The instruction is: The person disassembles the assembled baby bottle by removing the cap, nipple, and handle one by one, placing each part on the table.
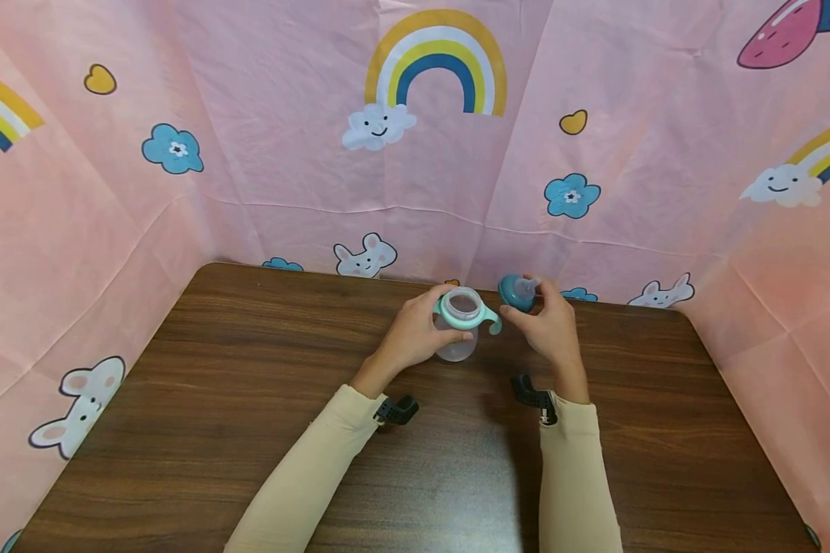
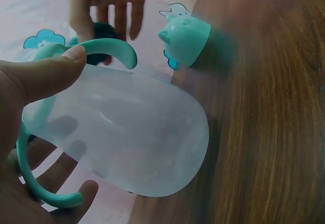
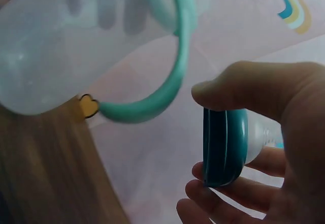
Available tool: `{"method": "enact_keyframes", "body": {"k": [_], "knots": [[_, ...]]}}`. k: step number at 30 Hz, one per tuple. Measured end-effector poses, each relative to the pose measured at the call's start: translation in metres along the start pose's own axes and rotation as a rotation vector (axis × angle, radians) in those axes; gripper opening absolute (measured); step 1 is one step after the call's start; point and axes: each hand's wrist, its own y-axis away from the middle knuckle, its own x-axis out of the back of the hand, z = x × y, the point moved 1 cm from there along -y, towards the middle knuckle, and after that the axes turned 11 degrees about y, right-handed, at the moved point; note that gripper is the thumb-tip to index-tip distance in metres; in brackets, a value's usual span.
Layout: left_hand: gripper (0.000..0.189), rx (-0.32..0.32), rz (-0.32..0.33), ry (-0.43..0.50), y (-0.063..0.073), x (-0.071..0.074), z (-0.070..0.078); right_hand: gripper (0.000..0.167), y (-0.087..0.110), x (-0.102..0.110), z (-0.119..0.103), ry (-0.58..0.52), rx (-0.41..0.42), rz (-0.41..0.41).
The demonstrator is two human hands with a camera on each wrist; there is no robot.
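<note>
A clear baby bottle with a mint-green collar and two curved handles is lifted off the brown table, gripped by my left hand, thumb on the collar. Its mouth is uncovered. In the left wrist view the frosted bottle body fills the middle. Just right of it my right hand pinches a dark teal screw ring with a clear nipple; the ring sits between thumb and fingers. A mint-green animal-shaped cap stands on the table behind the bottle.
Pink cloth with rainbows, bunnies and blue flowers walls the table on three sides. The wooden top spreads bare to both sides of my arms. The table's rear edge lies just behind my hands.
</note>
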Motion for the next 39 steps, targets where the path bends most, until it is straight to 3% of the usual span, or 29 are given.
{"method": "enact_keyframes", "body": {"k": [7, 14, 24, 30, 39], "knots": [[0.084, 0.001, -0.012, -0.007, 0.0, 0.002, 0.0, 0.063, -0.004, -0.016, 0.014, -0.012, -0.082, -0.062], [0.085, 0.001, -0.019, -0.011, 0.0, 0.002, 0.001, 0.06, -0.005, -0.024, 0.024, 0.029, -0.104, -0.097], [0.084, 0.0, -0.02, 0.002, 0.001, 0.003, 0.001, 0.06, -0.008, -0.03, 0.03, 0.134, -0.009, -0.083], [0.083, 0.006, -0.016, 0.004, 0.002, 0.003, 0.001, 0.064, -0.01, -0.034, 0.031, 0.217, 0.066, -0.117], [0.081, 0.007, -0.018, 0.005, 0.001, 0.003, 0.0, 0.063, -0.009, -0.044, 0.028, 0.268, 0.077, -0.183]]}}
